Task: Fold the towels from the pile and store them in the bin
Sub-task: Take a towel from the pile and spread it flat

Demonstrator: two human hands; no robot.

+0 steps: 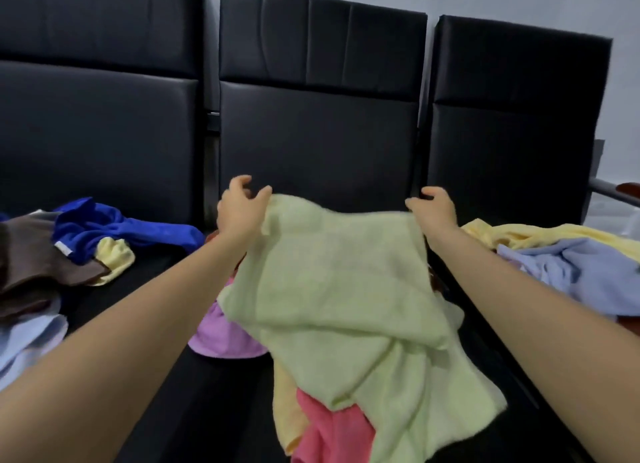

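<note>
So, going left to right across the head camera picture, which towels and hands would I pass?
Brown towel → royal blue towel → left hand → light green towel → right hand → pale blue towel.

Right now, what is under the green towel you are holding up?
Under the green towel, a purple towel shows at its left edge, with a pink towel and a yellow towel at the bottom. Whatever lies under its middle is covered.
</note>
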